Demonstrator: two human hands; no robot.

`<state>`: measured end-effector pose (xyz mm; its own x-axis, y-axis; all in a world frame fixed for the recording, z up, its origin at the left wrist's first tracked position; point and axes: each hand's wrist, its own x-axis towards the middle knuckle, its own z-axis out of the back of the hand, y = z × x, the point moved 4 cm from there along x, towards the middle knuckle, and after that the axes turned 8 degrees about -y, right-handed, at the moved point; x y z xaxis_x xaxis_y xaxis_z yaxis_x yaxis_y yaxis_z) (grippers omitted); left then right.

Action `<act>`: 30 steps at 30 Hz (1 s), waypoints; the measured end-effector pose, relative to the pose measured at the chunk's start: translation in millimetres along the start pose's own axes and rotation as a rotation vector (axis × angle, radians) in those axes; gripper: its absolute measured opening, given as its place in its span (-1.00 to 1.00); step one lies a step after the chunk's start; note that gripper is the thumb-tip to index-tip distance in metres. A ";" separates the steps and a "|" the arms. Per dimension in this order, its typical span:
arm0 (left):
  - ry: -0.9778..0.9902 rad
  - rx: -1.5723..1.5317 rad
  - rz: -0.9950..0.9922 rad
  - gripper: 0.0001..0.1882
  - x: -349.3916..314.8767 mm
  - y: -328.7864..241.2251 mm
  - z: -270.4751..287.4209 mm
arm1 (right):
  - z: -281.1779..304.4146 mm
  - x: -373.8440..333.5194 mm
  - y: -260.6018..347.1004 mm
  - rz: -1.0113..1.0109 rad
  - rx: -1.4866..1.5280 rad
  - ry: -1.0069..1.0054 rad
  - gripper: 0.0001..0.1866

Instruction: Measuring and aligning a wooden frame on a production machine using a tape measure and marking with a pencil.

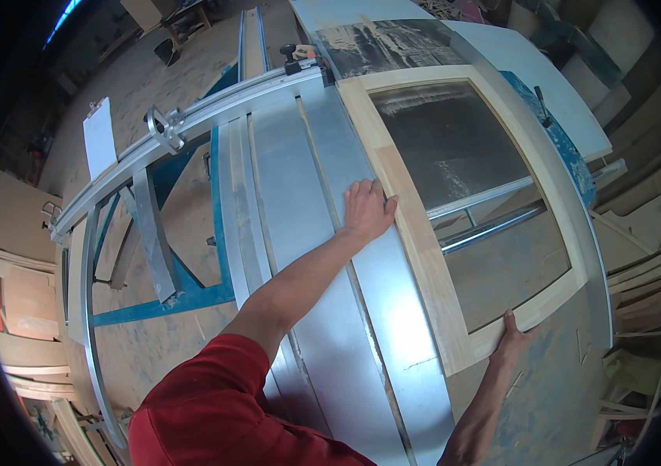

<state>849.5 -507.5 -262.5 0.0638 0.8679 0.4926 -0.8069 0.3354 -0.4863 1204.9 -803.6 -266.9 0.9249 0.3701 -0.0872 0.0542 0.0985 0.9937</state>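
A pale wooden frame [404, 182] with an open middle lies on a sliding table saw, its near end reaching past the dark tabletop. My left hand [369, 210] is at the long left side of this frame, fingers curled at the edge and thumb against the wood. Below them is the silver sliding table [291, 179] with its long grooves. At the near right, my right hand [511, 342] grips the short end rail, thumb on top and the other fingers mostly hidden beneath. Through the frame's opening show the dusty dark top [451, 140] and a metal bar [493, 227].
A metal fence [214, 116] with a flip stop [164, 130] and a black-knobbed clamp [293, 58] crosses the far side. A clipboard [99, 141] stands against it. The blue support frame [167, 307] extends left. Boards [649, 279] are stacked at right; wood scraps lie on the floor.
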 end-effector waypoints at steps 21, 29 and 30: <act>0.068 -0.021 0.049 -0.53 -3.5 -1.7 -3.6 | 3.3 1.5 -7.9 0.017 -0.055 0.012 -0.13; 0.074 -0.020 0.053 -0.52 0.4 -6.4 -1.1 | 6.4 6.7 -6.4 0.021 -0.059 0.009 -0.14; 0.077 -0.019 0.054 -0.52 0.3 -6.7 -1.0 | 7.3 7.9 -6.7 0.024 -0.063 0.018 -0.15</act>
<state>855.5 -509.1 -259.9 0.0665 0.9102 0.4089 -0.7992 0.2939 -0.5243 1214.6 -808.1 -273.7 0.9186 0.3896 -0.0655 0.0079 0.1477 0.9890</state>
